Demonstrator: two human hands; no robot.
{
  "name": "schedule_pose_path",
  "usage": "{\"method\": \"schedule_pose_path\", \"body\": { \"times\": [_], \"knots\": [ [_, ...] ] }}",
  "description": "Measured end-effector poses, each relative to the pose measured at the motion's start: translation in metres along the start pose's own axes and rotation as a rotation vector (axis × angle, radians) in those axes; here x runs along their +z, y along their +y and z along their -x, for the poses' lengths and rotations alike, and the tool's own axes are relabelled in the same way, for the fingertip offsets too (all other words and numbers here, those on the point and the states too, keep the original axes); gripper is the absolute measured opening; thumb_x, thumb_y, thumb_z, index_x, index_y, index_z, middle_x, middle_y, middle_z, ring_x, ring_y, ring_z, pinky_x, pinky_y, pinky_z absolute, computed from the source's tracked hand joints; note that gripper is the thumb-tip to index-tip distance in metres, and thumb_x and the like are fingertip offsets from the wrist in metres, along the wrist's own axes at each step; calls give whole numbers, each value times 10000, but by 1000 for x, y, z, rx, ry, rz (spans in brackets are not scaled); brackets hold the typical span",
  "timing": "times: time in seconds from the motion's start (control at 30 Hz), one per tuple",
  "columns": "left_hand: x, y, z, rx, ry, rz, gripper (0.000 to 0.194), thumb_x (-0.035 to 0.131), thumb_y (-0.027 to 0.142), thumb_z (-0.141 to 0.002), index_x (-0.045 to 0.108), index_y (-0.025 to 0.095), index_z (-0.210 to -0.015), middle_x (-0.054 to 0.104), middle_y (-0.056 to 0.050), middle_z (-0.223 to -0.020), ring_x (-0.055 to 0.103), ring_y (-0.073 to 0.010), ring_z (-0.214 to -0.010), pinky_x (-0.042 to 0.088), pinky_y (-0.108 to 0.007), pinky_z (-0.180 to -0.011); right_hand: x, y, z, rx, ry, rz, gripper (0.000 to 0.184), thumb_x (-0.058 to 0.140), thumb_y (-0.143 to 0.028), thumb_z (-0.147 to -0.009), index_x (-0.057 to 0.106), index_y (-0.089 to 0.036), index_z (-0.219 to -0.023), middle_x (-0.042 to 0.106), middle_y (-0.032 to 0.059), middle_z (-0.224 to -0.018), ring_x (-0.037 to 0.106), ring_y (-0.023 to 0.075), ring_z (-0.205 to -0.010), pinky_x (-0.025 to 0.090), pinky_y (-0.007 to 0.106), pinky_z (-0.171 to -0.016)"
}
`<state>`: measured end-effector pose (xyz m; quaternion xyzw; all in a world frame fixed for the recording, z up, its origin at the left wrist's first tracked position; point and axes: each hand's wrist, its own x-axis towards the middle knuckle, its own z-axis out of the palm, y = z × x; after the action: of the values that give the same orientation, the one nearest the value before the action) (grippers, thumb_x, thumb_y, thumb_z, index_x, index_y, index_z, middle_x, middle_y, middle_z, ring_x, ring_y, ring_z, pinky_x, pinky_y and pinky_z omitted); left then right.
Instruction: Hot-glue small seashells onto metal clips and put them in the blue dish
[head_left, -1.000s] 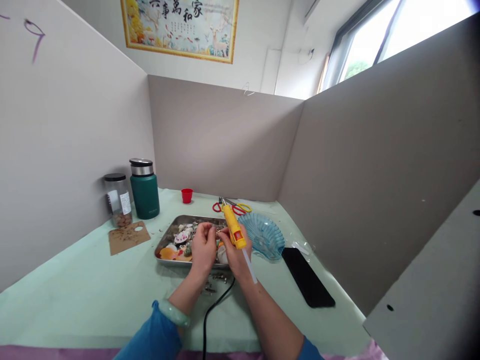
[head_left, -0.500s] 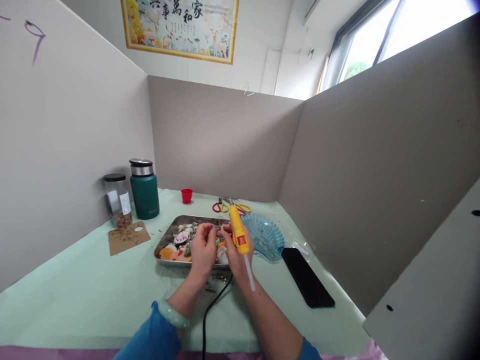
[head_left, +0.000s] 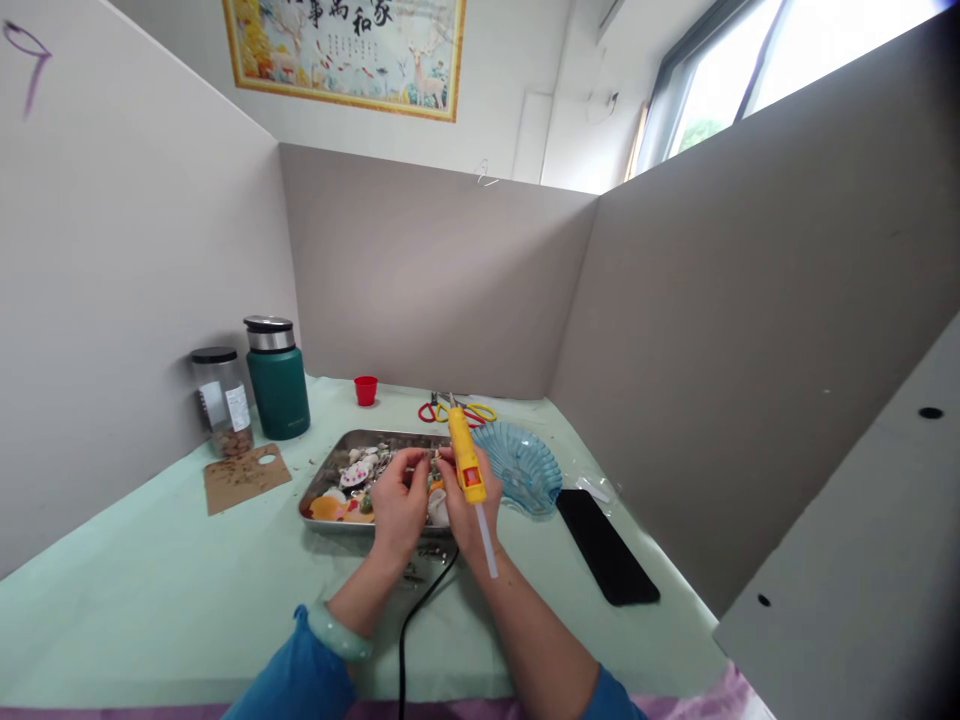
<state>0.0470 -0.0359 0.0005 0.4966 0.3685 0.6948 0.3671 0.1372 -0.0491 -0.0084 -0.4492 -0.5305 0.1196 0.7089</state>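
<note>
A yellow hot glue gun (head_left: 466,455) rests in my right hand (head_left: 474,510), its nozzle pointing up and away and a pale glue stick (head_left: 486,540) jutting from its back end. The thumb and fingertips of that hand also pinch close to my left hand (head_left: 401,500). My left fingers are closed in a pinch on something too small to make out. Both hands hover over the near right part of a metal tray (head_left: 306,505) full of small shells, stones and trinkets (head_left: 358,472). A black cord (head_left: 412,620) runs from below my hands to the table's front.
A blue shell-shaped dish (head_left: 529,465) lies right of the tray, with a black phone-like slab (head_left: 607,548) beyond it. Scissors (head_left: 476,412) and a red cup (head_left: 366,391) sit behind. At left stand a green flask (head_left: 277,390), a jar (head_left: 223,405) and a brown card (head_left: 247,480).
The whole view has shifted slightly, so things appear a little farther left. My hands stay over the tray, fingertips still close together, with the glue gun still in the right hand.
</note>
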Motion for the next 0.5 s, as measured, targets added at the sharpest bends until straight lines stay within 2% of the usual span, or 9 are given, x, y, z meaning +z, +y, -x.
{"method": "schedule_pose_path", "body": {
  "times": [0.17,0.37,0.5],
  "knots": [
    [-2,-3,-1,48,-14,-23,183,679,55,-698,719,229,-739,661,3,-733,542,-130,-651,414,-177,-648,0,1,0,-7,-4,9,186,597,-298,-816,617,-199,-973,673,40,-928,625,187,-832,484,305,-786],
    [-4,-5,-3,114,-53,-110,222,661,62,-721,725,271,-758,653,-1,-806,549,-159,-776,427,-204,-774,-2,3,0,-15,-12,43,196,602,-302,-809,618,-211,-981,668,31,-920,622,189,-808,480,302,-763],
    [-5,-6,-3,137,-62,-101,219,669,66,-719,729,272,-759,648,-4,-808,546,-160,-786,419,-198,-777,-2,3,-1,-28,-30,41,184,597,-298,-820,608,-208,-980,667,34,-916,624,188,-803,483,297,-758]
  ]
}}
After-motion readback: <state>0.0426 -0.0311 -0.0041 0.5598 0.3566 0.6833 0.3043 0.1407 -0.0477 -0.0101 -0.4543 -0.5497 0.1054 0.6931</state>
